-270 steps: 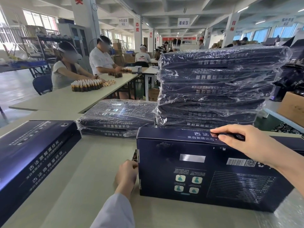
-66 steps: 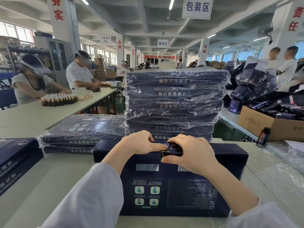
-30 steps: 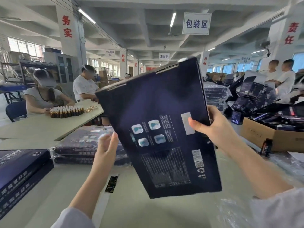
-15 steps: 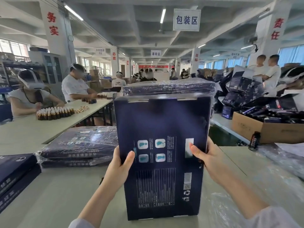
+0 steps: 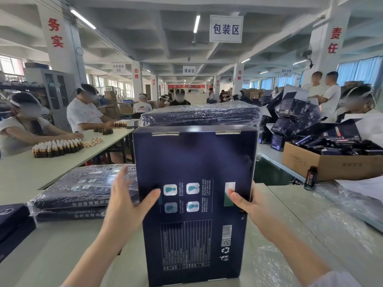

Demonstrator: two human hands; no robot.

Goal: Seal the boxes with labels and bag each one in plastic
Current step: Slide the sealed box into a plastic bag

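- Setting: a packing hall with workers seated at long tables. A pale surface (image 5: 62, 255) fills the foreground.
- Box (image 5: 194, 204): dark blue, stood on one short end at the centre of the surface, printed face toward the camera. Two flap tabs (image 5: 165, 133) show on its upper edge at 12 o'clock.
- Left hand (image 5: 124, 206): at 9 o'clock of the box. The thumb lies on the printed face. The fingers (image 5: 121, 183) are straight and spread beside the left edge, blurred, and not closed round anything.
- Right hand (image 5: 248, 206): at 3 o'clock of the box. The thumb presses the face and the rest wraps behind the right edge, out of sight, so this hand grips the box.
- Stack (image 5: 199, 114): bagged boxes just behind the box at 12 o'clock. A lower pile (image 5: 83, 189) lies at 10 o'clock.
- Film (image 5: 342, 201): clear crinkled plastic on the surface at 3 o'clock. A carton (image 5: 331, 164) sits at 2 o'clock, with a bottle (image 5: 310, 178) just beside it.
- Step, as judged: the box is posed on end, probably for its upper end to be sealed or bagged. No label shows, so whether that end is sealed cannot be told.
- Technique, as advised: hold the box plumb with the gripping hand and keep the thumbs clear of the tabs. Lay a label across the closing seam. Draw a bag down squarely from 12 o'clock so that it does not snag a corner.
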